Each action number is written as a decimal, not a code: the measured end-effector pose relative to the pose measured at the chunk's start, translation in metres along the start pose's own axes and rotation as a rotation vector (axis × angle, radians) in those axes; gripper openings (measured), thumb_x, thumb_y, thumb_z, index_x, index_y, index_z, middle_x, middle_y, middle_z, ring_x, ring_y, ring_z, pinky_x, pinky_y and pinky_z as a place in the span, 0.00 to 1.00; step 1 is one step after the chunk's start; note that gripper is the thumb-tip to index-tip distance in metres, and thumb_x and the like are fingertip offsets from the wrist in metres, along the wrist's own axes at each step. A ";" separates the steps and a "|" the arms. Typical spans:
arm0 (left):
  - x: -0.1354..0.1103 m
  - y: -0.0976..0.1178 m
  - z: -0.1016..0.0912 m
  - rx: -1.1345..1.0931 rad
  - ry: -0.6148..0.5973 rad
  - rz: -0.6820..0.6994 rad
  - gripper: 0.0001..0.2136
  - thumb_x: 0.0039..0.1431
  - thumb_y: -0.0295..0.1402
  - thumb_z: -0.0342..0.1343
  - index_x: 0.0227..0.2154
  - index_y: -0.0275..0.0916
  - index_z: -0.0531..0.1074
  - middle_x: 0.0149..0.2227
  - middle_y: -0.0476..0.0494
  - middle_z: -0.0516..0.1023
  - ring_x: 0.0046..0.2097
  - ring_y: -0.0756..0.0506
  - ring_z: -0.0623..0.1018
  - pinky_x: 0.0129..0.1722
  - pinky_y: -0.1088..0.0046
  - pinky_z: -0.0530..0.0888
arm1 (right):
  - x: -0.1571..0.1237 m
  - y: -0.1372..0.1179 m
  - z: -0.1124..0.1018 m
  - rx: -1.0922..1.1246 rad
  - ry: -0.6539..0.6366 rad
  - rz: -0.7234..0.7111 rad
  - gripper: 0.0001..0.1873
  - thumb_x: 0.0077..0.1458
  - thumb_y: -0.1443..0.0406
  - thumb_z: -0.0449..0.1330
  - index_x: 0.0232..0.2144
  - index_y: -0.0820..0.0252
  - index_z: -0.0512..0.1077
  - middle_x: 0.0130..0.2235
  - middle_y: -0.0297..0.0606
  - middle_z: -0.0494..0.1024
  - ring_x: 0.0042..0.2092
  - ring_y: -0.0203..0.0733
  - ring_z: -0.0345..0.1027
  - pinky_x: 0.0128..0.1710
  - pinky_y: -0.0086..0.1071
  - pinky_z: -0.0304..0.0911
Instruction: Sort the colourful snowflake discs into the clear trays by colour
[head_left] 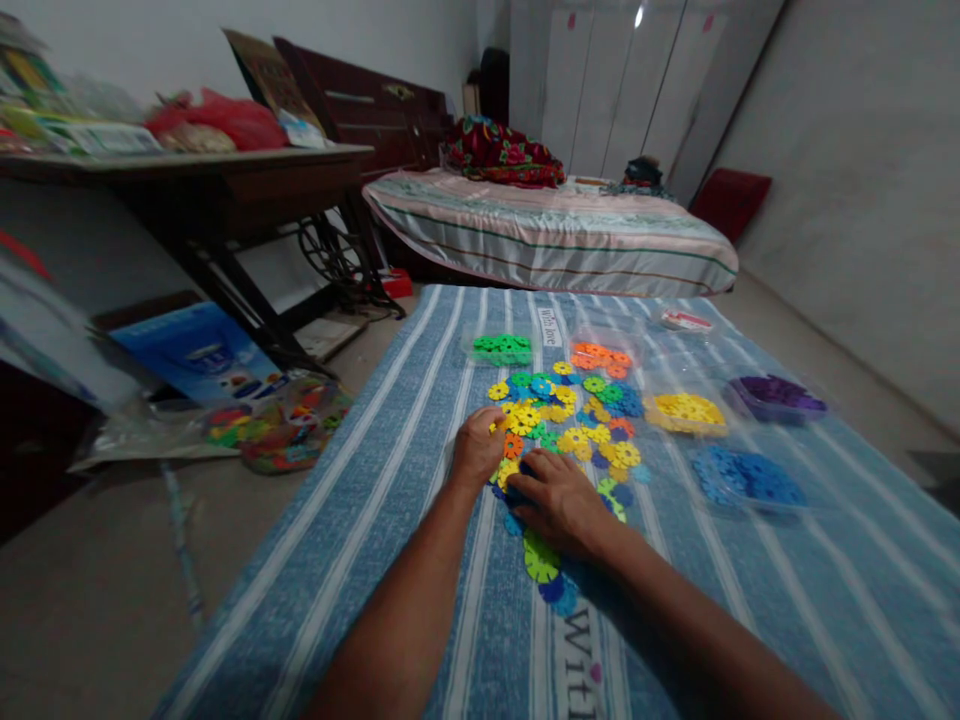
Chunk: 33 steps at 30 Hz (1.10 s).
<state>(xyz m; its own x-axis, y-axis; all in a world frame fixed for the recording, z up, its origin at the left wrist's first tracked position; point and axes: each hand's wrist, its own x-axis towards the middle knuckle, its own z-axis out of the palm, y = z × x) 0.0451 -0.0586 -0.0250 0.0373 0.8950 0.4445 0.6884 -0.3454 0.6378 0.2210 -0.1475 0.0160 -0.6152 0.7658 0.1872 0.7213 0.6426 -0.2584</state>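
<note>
The fingers of my left hand (pixel 480 445) are curled in at the left edge of the heap, with a bit of yellow at their tips; I cannot tell whether they pinch a disc or only touch it. My right hand (pixel 561 497) lies palm down over the near part, fingers bent into the pieces, and whether they are closed on anything I cannot tell either.

Between and around them spreads the mixed heap (pixel 574 440) of notched plastic discs: yellow, orange, greens and blues together. A tail of lime discs (pixel 538 556) and blue ones trails toward me on the striped cloth (pixel 337 560).

Beyond the heap and to its right stand clear plastic boxes (pixel 690 431), one colour in each: green discs (pixel 501 345), orange discs (pixel 600 357), yellow discs (pixel 686 409), purple discs (pixel 776 392) and blue discs (pixel 739 475). That much looks done. The loose heap is what is left, and I judge it a good share, yellow most plentiful. I make out no box of lime. Farther back sits a red-and-white item (pixel 686 321), too small to read. Past the cloth is a bed (pixel 555 235).
</note>
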 end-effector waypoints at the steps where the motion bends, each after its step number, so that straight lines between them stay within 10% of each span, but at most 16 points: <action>1: 0.000 0.001 0.000 -0.002 -0.001 -0.003 0.12 0.49 0.21 0.51 0.33 0.40 0.74 0.43 0.44 0.81 0.48 0.45 0.79 0.53 0.66 0.75 | -0.003 -0.001 -0.001 -0.006 -0.004 0.000 0.13 0.60 0.61 0.62 0.47 0.55 0.74 0.48 0.43 0.73 0.53 0.49 0.62 0.51 0.41 0.57; 9: 0.000 0.005 -0.002 0.002 -0.005 -0.027 0.13 0.49 0.20 0.50 0.33 0.41 0.74 0.42 0.46 0.81 0.47 0.46 0.79 0.52 0.67 0.75 | 0.012 0.004 -0.004 -0.056 0.003 0.037 0.12 0.65 0.66 0.55 0.30 0.60 0.75 0.32 0.36 0.75 0.35 0.39 0.66 0.39 0.33 0.54; 18: 0.002 -0.002 -0.002 -0.014 0.017 -0.038 0.12 0.50 0.23 0.51 0.34 0.41 0.75 0.42 0.47 0.82 0.47 0.46 0.79 0.53 0.67 0.75 | 0.059 0.005 -0.006 -0.185 -0.048 0.251 0.14 0.66 0.62 0.52 0.40 0.62 0.77 0.43 0.48 0.76 0.47 0.51 0.66 0.43 0.39 0.59; 33: 0.003 -0.003 -0.002 -0.026 0.047 -0.017 0.08 0.56 0.28 0.52 0.34 0.41 0.75 0.42 0.45 0.82 0.47 0.45 0.80 0.52 0.68 0.75 | 0.044 0.033 -0.020 -0.171 0.136 0.170 0.16 0.65 0.66 0.52 0.28 0.61 0.76 0.33 0.41 0.75 0.34 0.41 0.65 0.35 0.33 0.53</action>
<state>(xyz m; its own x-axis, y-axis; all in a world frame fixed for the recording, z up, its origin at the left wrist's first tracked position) 0.0421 -0.0556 -0.0243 -0.0082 0.8868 0.4622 0.6693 -0.3385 0.6614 0.2239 -0.0927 0.0346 -0.4408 0.8517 0.2832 0.8608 0.4906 -0.1356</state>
